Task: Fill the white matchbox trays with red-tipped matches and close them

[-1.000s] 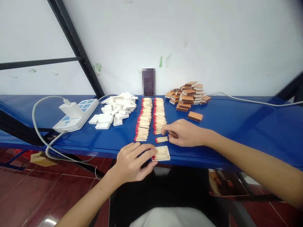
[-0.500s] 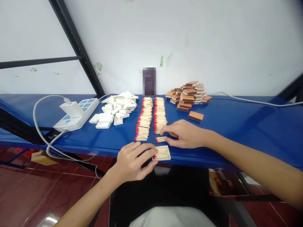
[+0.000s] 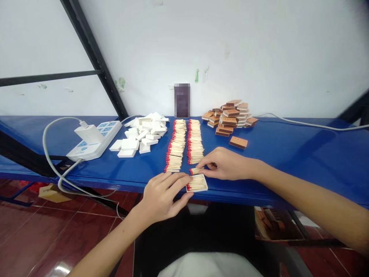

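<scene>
A small white tray of red-tipped matches [image 3: 197, 183] lies at the near edge of the blue table [image 3: 288, 154]. My left hand [image 3: 163, 196] steadies the tray's left end between index finger and thumb. My right hand [image 3: 225, 164] pinches a small bundle of matches [image 3: 195, 171] just behind the tray. Two long rows of matches [image 3: 184, 144] stretch away behind it.
A heap of empty white trays [image 3: 141, 134] lies at centre left, beside a white power strip [image 3: 92, 140] with a plugged adapter and cable. Brown matchbox sleeves [image 3: 229, 117] are stacked at the back right, one sleeve [image 3: 238, 142] lying apart. A dark upright object [image 3: 181, 100] leans on the wall.
My right hand has drawn the small bundle of matches closer to the tray. The left hand and tray have shifted slightly up and to the right.
</scene>
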### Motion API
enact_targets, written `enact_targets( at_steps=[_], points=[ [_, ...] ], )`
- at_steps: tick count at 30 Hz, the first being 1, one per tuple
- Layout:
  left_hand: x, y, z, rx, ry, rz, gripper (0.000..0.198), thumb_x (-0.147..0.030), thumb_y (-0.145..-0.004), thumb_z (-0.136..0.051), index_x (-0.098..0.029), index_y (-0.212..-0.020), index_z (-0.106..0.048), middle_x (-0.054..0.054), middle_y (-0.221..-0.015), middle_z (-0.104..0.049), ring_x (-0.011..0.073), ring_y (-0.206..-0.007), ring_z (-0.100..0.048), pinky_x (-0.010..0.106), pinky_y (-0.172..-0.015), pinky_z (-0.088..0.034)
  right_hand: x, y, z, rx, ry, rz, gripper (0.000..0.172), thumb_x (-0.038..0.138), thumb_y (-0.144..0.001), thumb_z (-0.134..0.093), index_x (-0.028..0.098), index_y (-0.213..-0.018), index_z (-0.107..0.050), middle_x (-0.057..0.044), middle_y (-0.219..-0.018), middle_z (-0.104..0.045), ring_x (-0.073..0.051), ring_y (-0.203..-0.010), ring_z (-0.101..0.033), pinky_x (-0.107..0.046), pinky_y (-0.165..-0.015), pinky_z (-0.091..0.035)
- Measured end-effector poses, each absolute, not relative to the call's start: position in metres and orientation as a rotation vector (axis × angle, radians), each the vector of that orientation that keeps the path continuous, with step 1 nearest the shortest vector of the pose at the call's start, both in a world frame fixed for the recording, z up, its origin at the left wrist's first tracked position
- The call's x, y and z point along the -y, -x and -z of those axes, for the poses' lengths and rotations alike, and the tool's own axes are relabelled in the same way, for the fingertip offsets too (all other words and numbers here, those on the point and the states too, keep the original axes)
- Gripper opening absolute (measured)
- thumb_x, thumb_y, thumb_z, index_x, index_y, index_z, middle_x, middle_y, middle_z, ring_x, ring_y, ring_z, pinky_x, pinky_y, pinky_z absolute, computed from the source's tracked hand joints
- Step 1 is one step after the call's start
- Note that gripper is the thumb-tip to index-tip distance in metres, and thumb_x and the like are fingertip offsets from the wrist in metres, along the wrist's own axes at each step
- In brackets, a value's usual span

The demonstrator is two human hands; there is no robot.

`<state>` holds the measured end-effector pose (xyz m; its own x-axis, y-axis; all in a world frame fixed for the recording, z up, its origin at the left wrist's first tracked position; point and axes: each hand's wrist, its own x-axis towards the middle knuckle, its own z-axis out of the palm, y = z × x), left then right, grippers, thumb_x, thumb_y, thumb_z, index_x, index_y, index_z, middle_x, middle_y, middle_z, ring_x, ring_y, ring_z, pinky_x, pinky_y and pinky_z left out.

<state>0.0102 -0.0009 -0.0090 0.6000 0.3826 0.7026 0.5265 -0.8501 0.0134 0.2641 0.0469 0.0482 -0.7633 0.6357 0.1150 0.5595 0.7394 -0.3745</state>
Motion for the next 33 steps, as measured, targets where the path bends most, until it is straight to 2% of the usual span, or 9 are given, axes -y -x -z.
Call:
enact_targets(
  at_steps=[11,21,29,33],
  points=[
    [0.0004,-0.0094,0.0109,0.752,2.638,1.078,0.025,-0.028,-0.093,-0.064,-0.019,-0.116,-0.061,0.006,-0.107,-0.076,0.0206,-0.084,-0.071,0.033,-0.073,-0.054,-0.0480,-0.2639,-0.0570,2.620,1.039,-0.655,0.026,0.040,-0.093,-0.063,0.019,-0.094,-0.077,0.006,-0.054,-0.048,-0.007,-0.048,-0.040,-0.022,-0.054,-0.031],
    [0.0005,-0.0098,0.0114,0.749,2.631,1.077,0.024,-0.029,-0.093,-0.064,-0.018,-0.115,-0.062,0.006,-0.108,-0.076,0.0206,-0.084,-0.070,0.033,-0.074,-0.053,-0.0500,-0.2632,-0.0530,2.567,1.001,-0.704,0.015,0.030,-0.091,-0.065,0.017,-0.090,-0.073,0.006,-0.060,-0.051,-0.008,-0.053,-0.043,-0.022,-0.057,-0.034],
    [0.0001,-0.0093,0.0120,0.743,2.632,1.069,0.024,-0.027,-0.092,-0.065,-0.019,-0.114,-0.062,0.005,-0.109,-0.075,0.0201,-0.085,-0.070,0.033,-0.074,-0.052,-0.0503,-0.2655,-0.0581,2.603,0.966,-0.623,0.029,0.040,-0.095,-0.061,0.016,-0.092,-0.076,0.000,-0.071,-0.061,-0.011,-0.062,-0.050,-0.024,-0.061,-0.037],
    [0.0008,-0.0088,0.0120,0.742,2.627,1.069,0.024,-0.027,-0.092,-0.064,-0.019,-0.115,-0.062,0.006,-0.109,-0.075,0.0200,-0.083,-0.070,0.033,-0.073,-0.052,-0.0508,-0.2662,-0.0567,2.634,0.960,-0.617,0.028,0.039,-0.095,-0.060,0.016,-0.093,-0.077,0.000,-0.069,-0.061,-0.011,-0.060,-0.049,-0.025,-0.060,-0.035]
  ],
)
